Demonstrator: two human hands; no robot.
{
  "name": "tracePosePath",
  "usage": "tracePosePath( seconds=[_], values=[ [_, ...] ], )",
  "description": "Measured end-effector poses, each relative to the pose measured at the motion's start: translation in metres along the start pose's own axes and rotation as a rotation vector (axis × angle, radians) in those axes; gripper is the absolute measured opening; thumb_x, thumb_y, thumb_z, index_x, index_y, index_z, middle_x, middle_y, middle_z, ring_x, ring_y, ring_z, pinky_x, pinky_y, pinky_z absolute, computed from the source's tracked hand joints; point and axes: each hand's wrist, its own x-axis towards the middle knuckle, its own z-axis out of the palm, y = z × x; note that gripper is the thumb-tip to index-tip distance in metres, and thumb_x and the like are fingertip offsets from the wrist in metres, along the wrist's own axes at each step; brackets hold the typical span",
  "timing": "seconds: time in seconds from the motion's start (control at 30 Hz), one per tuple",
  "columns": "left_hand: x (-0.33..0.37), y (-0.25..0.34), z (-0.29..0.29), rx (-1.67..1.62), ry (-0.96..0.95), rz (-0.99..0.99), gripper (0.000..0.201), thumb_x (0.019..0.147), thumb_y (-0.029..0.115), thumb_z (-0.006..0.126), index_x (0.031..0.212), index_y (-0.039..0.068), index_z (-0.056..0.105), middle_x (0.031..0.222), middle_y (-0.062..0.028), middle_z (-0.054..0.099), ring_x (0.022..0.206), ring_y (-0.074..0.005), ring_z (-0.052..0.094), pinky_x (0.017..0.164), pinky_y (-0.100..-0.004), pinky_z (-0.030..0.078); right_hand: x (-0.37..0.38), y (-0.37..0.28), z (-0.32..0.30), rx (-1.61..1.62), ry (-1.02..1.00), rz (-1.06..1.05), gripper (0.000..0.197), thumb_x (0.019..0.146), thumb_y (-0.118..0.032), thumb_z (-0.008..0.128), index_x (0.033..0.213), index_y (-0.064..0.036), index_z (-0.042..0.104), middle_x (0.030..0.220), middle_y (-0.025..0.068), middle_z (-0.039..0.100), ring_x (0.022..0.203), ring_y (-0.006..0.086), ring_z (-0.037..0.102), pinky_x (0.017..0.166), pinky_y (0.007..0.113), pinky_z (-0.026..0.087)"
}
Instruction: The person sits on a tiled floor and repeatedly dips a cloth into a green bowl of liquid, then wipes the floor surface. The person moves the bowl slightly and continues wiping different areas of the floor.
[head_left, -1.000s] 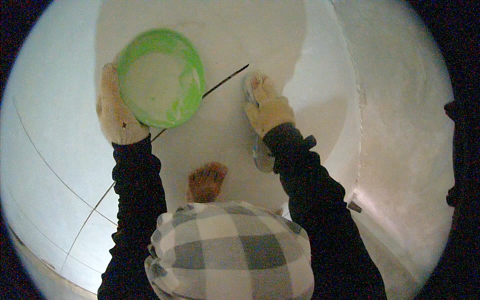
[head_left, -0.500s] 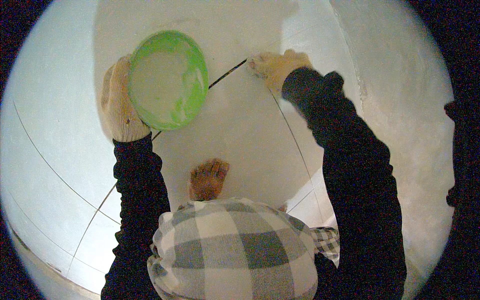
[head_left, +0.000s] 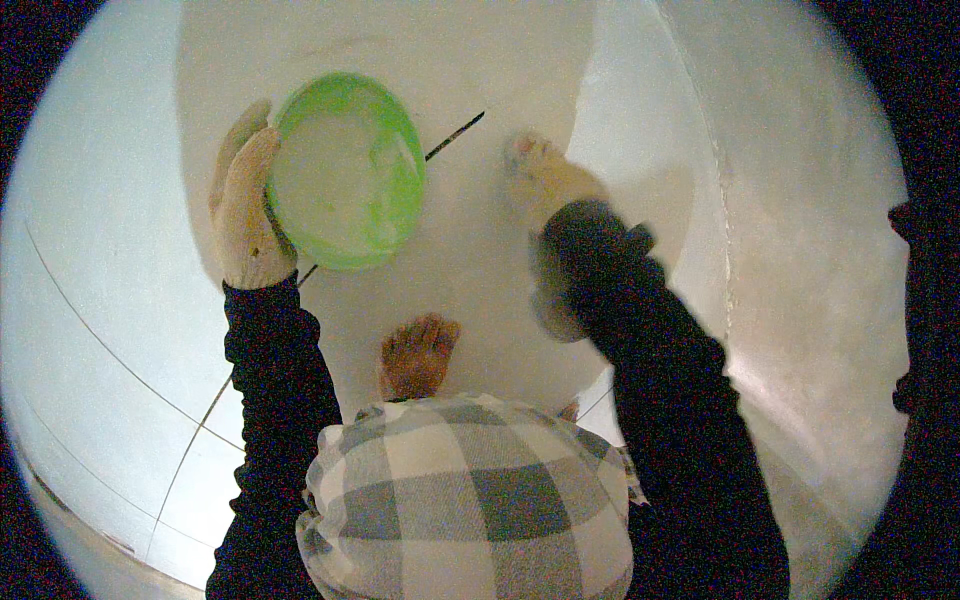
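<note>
The green bowl (head_left: 405, 215) is over the floor (head_left: 470, 260) at eleven o'clock from the foot (head_left: 420, 355), with the left hand (head_left: 245, 205) cupping its nine o'clock side and the right hand (head_left: 560, 180), at three o'clock from it, curled round a blurry grey tool (head_left: 557, 312). The bowl looks light and a bit bendy, but the pale mush (head_left: 320, 170) probably makes it heavy and slippery, so nine o'clock, with fingers under it, seems the best hold.
</note>
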Motion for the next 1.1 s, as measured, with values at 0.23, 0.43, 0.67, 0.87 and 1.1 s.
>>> tracePosePath(
  seconds=[0.23, 0.43, 0.67, 0.87, 1.1],
  values=[
    [-0.002, 0.012, -0.007, 0.091, -0.155, -0.026, 0.049, 0.093, 0.034, 0.059, 0.127, -0.001, 0.059, 0.123, -0.0131, 0.062, 0.110, -0.0220, 0.060, 0.093, -0.0348, 0.049, -0.050, 0.004, -0.017, -0.109, -0.245, -0.045, 0.054, 0.090, -0.036, 0.050, 0.142, -0.0252, 0.046, 0.148, 0.0077, 0.044, 0.127, 0.0397, 0.048, 0.109, 0.046, 0.037],
    [-0.001, 0.013, 0.007, 0.206, -0.293, 0.186, 0.042, 0.095, 0.028, 0.060, 0.125, -0.001, 0.061, 0.117, -0.0112, 0.065, 0.104, -0.0180, 0.062, 0.087, -0.0306, 0.051, -0.069, -0.009, -0.058, -0.371, 0.182, -0.292, 0.047, 0.082, -0.025, 0.058, 0.129, -0.0194, 0.056, 0.140, 0.0064, 0.051, 0.103, 0.0365, 0.060, 0.089, 0.048, 0.049],
    [-0.004, 0.022, 0.033, 0.245, -0.224, 0.164, 0.036, 0.093, 0.025, 0.063, 0.116, -0.002, 0.067, 0.110, -0.0096, 0.069, 0.101, -0.0152, 0.063, 0.087, -0.0279, 0.051, -0.023, -0.071, -0.052, -0.362, 0.263, -0.516, 0.039, 0.082, -0.018, 0.058, 0.120, -0.0132, 0.060, 0.123, 0.0112, 0.059, 0.094, 0.0338, 0.062, 0.075, 0.050, 0.052],
    [-0.006, 0.020, 0.047, 0.424, -0.147, 0.226, 0.031, 0.091, 0.021, 0.064, 0.113, 0.000, 0.069, 0.108, -0.0113, 0.069, 0.106, -0.0206, 0.061, 0.095, -0.0319, 0.046, -0.022, -0.067, -0.056, -0.297, -0.135, -0.628, 0.036, 0.089, -0.034, 0.053, 0.116, -0.0112, 0.063, 0.098, 0.0174, 0.068, 0.085, 0.0402, 0.066, 0.073, 0.050, 0.053],
    [-0.019, 0.018, 0.043, 0.447, -0.164, 0.291, 0.031, 0.089, 0.022, 0.064, 0.114, 0.005, 0.071, 0.129, -0.0221, 0.059, 0.124, -0.0309, 0.052, 0.104, -0.0379, 0.040, -0.006, -0.084, -0.063, -0.258, -0.080, -0.368, 0.043, 0.089, -0.049, 0.049, 0.108, -0.0148, 0.067, 0.095, 0.0194, 0.070, 0.086, 0.0416, 0.066, 0.076, 0.050, 0.053]
  ],
)
